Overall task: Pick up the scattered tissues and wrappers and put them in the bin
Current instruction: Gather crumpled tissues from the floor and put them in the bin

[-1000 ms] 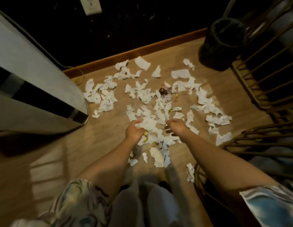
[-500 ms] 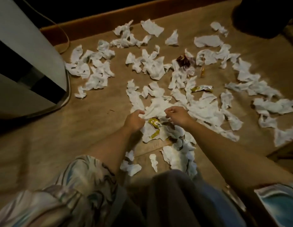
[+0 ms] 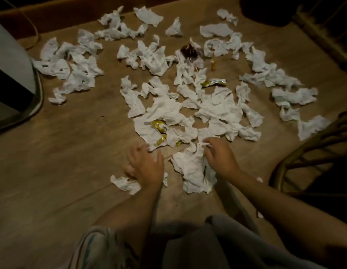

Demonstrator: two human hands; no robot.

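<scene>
Wooden floor (image 3: 71,152) strewn with tissues (image 3: 219,107), wrappers (image 3: 161,126).

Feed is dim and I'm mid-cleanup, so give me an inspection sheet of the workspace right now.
Surface: wooden floor, bare near the camera.
Job's things: torn white tissues scattered widely; yellow wrapper and dark red wrapper among them; bin at the top edge, dark.
Clutter: nothing seen.
Hands: left hand blurred over a tissue; right hand, fingers curled into tissue.
Cables: thin cord by the white appliance.
Surroundings: rattan chair, baseboard.
</scene>
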